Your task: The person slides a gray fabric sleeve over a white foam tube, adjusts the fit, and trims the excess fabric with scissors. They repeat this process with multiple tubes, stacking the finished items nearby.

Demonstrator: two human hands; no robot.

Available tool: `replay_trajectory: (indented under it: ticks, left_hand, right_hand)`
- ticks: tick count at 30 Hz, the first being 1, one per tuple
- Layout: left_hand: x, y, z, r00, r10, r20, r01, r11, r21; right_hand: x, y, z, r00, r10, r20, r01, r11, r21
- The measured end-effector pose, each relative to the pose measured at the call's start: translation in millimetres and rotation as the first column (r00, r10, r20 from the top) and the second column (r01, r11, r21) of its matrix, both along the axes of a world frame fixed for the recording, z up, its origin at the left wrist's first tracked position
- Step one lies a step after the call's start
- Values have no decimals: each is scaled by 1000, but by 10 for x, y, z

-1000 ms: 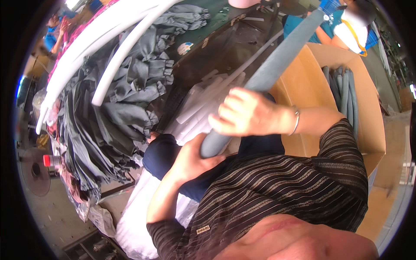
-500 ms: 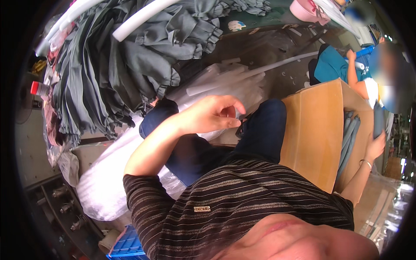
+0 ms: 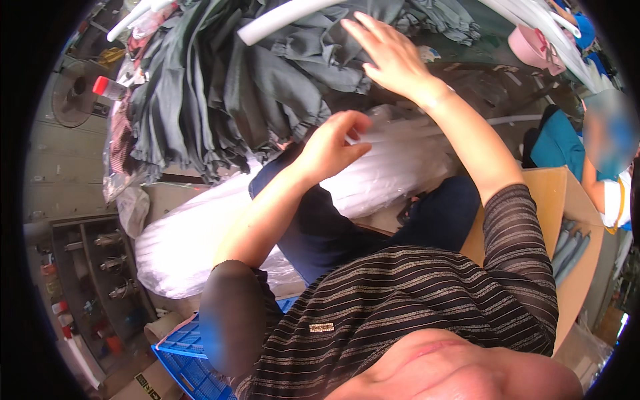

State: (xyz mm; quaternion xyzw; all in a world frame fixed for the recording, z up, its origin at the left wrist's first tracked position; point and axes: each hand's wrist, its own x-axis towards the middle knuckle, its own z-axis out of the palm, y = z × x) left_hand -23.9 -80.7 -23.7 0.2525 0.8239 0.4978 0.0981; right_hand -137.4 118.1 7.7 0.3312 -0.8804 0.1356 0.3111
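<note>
My right hand (image 3: 393,63) is stretched out over a heap of dark grey fabric pieces (image 3: 227,87), fingers extended and nothing seen in them. The fabric hangs in long folds with gathered ends. On top of it lies a white foam-like tube (image 3: 280,20), just left of my right fingertips. My left hand (image 3: 333,147) hovers lower, near the hanging fabric ends and above a clear plastic bag of white tubes (image 3: 187,243). Its fingers are loosely curled, the thumb is apart, and I see nothing held.
A cardboard box (image 3: 543,200) with several grey tubes (image 3: 570,247) inside stands at my right. A co-worker in teal and white sits beyond it. On the table are a pink container (image 3: 533,50) and a red-capped bottle (image 3: 110,88). A blue crate (image 3: 193,363) stands at lower left.
My right hand has left the box side, where it held a dark grey tube, and swung up and left over the fabric, now without the tube. My left hand stays loosely curled.
</note>
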Motion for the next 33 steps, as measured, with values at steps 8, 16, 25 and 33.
replay_trajectory:
  ticks: [8,16,25,33]
  left_hand:
    - [-984,-194,268,734,192,-652,-251,968,3]
    - [-1908,-97,-279,624,129,-771,-492,831,-259]
    - [-1670,130,155,742,-42,-669,-257,904,-342]
    - [-342,1390,709,683,-730,-40,731,682,37]
  right_hand:
    - [-121,-96,-194,829,332,450,-31,831,-555]
    - [1356,1096,-122,743,451,495,180,578,-796]
    - [2567,2375,319,832,547,88,220,-180,-959]
    - [2001,1534,101,586,788,190,360,-43,-932]
